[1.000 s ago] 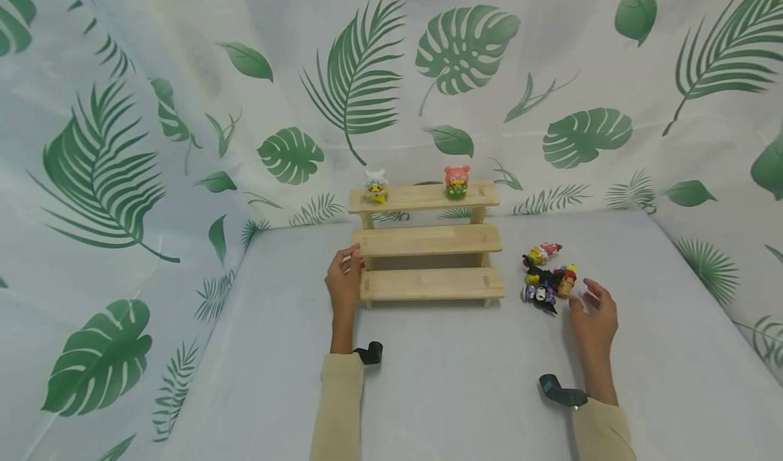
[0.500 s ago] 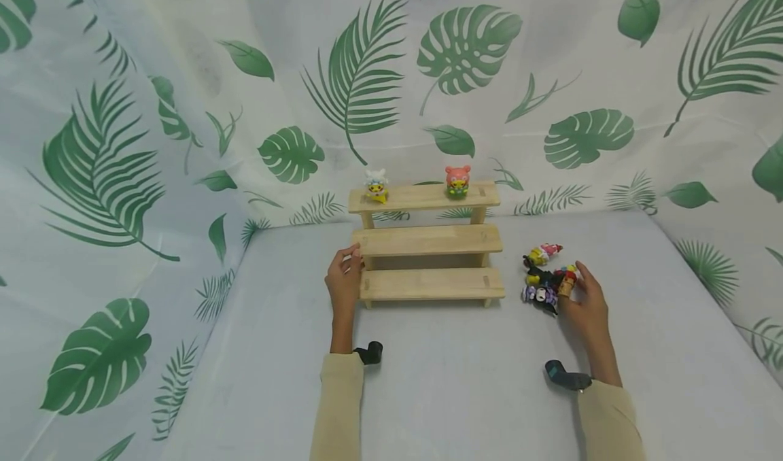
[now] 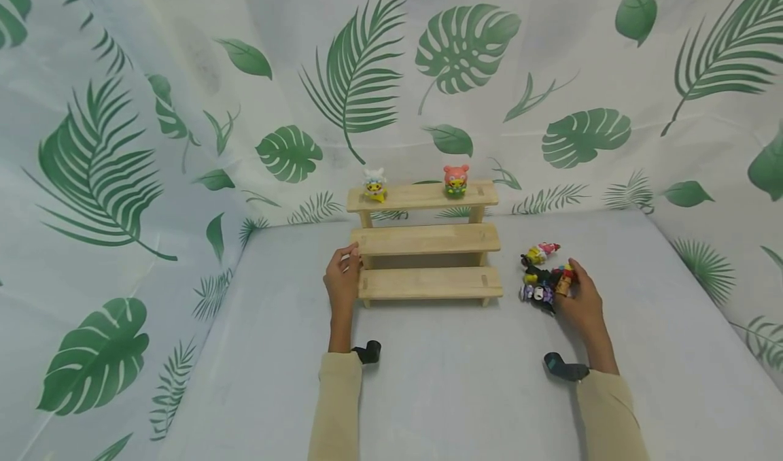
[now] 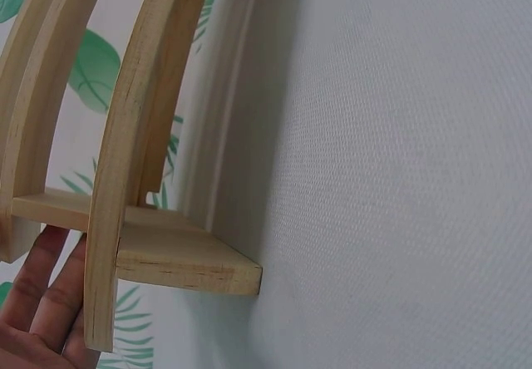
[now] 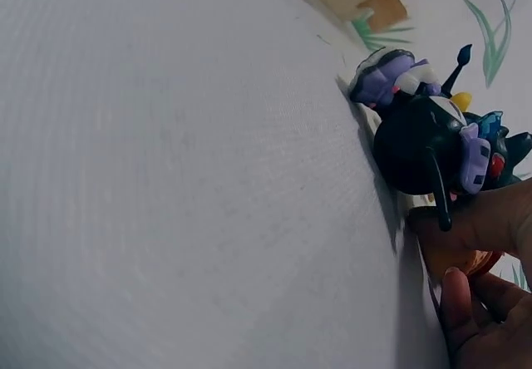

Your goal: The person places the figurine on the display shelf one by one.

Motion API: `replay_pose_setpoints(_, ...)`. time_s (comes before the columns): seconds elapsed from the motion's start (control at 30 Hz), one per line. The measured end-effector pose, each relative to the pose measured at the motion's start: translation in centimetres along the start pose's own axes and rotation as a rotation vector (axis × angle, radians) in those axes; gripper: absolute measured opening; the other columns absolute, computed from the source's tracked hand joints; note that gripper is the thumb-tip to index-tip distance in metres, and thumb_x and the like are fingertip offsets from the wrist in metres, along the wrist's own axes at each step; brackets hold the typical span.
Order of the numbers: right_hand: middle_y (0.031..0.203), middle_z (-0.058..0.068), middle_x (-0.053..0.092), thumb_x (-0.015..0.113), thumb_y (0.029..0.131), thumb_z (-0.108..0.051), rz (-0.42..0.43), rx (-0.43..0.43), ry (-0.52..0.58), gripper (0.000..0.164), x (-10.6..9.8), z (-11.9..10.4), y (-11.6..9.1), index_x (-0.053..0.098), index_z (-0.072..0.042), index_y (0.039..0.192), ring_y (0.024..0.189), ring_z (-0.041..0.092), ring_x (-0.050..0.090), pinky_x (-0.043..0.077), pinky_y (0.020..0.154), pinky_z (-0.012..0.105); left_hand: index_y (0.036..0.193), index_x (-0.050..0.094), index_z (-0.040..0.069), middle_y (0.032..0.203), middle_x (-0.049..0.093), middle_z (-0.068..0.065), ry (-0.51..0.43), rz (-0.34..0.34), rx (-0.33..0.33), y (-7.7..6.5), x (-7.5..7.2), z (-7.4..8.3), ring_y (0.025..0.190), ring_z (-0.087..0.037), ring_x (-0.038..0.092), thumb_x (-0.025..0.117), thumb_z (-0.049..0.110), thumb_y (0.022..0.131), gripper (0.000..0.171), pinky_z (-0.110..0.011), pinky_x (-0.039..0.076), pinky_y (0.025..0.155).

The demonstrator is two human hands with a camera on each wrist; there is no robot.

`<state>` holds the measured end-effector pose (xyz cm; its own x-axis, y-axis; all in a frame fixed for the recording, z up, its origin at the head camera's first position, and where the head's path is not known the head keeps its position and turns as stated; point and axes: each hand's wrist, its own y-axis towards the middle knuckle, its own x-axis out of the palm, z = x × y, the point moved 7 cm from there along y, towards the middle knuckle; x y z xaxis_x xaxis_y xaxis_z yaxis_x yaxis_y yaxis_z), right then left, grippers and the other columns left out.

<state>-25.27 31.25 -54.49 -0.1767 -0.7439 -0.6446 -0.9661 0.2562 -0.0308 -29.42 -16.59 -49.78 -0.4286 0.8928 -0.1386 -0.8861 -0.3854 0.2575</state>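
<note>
A three-tier wooden display stand (image 3: 428, 240) is in the middle of the head view. My left hand (image 3: 342, 274) touches its left side by the middle tier; in the left wrist view the fairly straight fingers (image 4: 56, 298) rest against the wooden side piece. At the right, my right hand (image 3: 584, 304) pinches a small orange-brown toy figure (image 3: 563, 284) with a red and yellow top, its thumb and fingers on either side. Beside that figure lies a black and purple toy figure (image 5: 420, 145), close to the hand. The hand partly hides the orange-brown one.
On the top tier stand a white-hooded yellow figure (image 3: 375, 185) and a pink-hooded figure (image 3: 455, 181). A yellow and pink figure (image 3: 541, 252) lies behind the others at the right. A leaf-printed sheet (image 3: 379, 60) hangs behind the white table surface (image 3: 453, 379).
My right hand has moved forward and left to the orange-brown figure, and its fingers have closed round it. The left hand stays against the stand.
</note>
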Motion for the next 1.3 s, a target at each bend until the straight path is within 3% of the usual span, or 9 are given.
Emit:
replay_pose_setpoints(0.4,0.15,0.035,0.031,0.06,0.087,0.003,0.046,-0.02,-0.015,0.08,0.1,0.2,0.4,0.017,-0.001,0.154,0.141,0.052,0.026,0.02,0.119,0.063,0.115,0.068,0.002,0.123,0.068,-0.013,-0.026,-0.034,-0.011,-0.1,-0.4,0.9,0.101,-0.032,0.071,0.059,0.023,0.099,0.028,-0.035,0.062,0.083)
replay_pose_setpoints(0.67,0.148,0.031,0.038,0.059,0.088,-0.003,0.117,0.08,0.001,0.077,0.0,1.0,0.4,0.02,-0.008,0.154,0.128,0.048,0.044,0.035,0.111,0.062,0.114,0.069,0.009,0.121,0.07,-0.006,-0.008,-0.026,-0.03,0.0,-0.3,0.0,0.097,-0.024,0.073,0.059,0.027,0.099,0.025,-0.026,0.061,0.08)
replay_pose_setpoints(0.73,0.148,0.029,0.041,0.06,0.088,-0.006,0.132,0.101,-0.001,0.076,-0.1,1.2,0.3,0.021,-0.01,0.154,0.113,0.045,0.052,0.046,0.098,0.055,0.114,0.069,0.01,0.121,0.07,-0.006,-0.006,-0.026,-0.032,0.0,-0.2,0.0,0.097,-0.024,0.073,0.059,0.027,0.099,0.025,-0.026,0.062,0.08)
replay_pose_setpoints(0.8,0.147,0.028,0.042,0.062,0.088,-0.007,0.141,0.112,-0.006,0.076,-0.3,1.3,0.2,0.023,-0.01,0.154,0.1,0.038,0.055,0.05,0.083,0.039,0.114,0.069,0.01,0.121,0.07,-0.005,-0.009,-0.028,-0.036,0.0,-0.2,0.0,0.097,-0.025,0.073,0.059,0.027,0.099,0.025,-0.026,0.062,0.08)
replay_pose_setpoints(0.93,0.147,0.026,0.044,0.065,0.089,-0.011,0.168,0.141,0.018,0.076,-0.6,1.6,-0.3,0.025,-0.011,0.153,0.091,0.028,0.054,0.038,0.062,0.016,0.113,0.069,0.008,0.121,0.07,-0.008,-0.025,-0.03,-0.036,-0.1,-0.1,0.0,0.097,-0.028,0.072,0.06,0.025,0.099,0.024,-0.03,0.062,0.08)
replay_pose_setpoints(1.0,0.149,0.023,0.044,0.067,0.089,-0.015,0.186,0.166,0.063,0.077,-0.9,1.9,-0.6,0.024,-0.012,0.154,0.103,0.031,0.058,0.042,0.066,0.016,0.113,0.069,0.008,0.121,0.07,-0.008,-0.03,-0.031,-0.037,-0.1,0.0,0.1,0.097,-0.028,0.072,0.06,0.024,0.099,0.023,-0.03,0.062,0.08)
replay_pose_setpoints(1.07,0.151,0.02,0.042,0.067,0.09,-0.019,0.201,0.197,0.126,0.078,-1.1,2.2,-0.9,0.023,-0.015,0.154,0.12,0.034,0.055,0.051,0.083,0.024,0.112,0.069,0.008,0.121,0.07,-0.008,-0.03,-0.031,-0.04,-0.1,0.0,0.1,0.097,-0.027,0.072,0.06,0.023,0.099,0.022,-0.029,0.062,0.08)
replay_pose_setpoints(1.17,0.156,0.013,0.037,0.067,0.092,-0.024,0.221,0.243,0.237,0.078,-1.4,2.7,-1.1,0.021,-0.022,0.155,0.135,0.033,0.046,0.048,0.107,0.038,0.112,0.069,0.008,0.121,0.07,-0.007,-0.019,-0.029,-0.043,-0.2,0.0,0.3,0.097,-0.025,0.073,0.059,0.022,0.099,0.022,-0.027,0.062,0.079)
replay_pose_setpoints(1.3,0.16,0.005,0.03,0.066,0.093,-0.025,0.237,0.288,0.373,0.077,-1.8,3.2,-1.3,0.02,-0.031,0.154,0.136,0.026,0.046,0.043,0.112,0.026,0.113,0.069,0.008,0.121,0.07,-0.006,-0.006,-0.024,-0.035,-0.2,0.0,0.3,0.097,-0.024,0.073,0.059,0.022,0.099,0.022,-0.026,0.062,0.079)
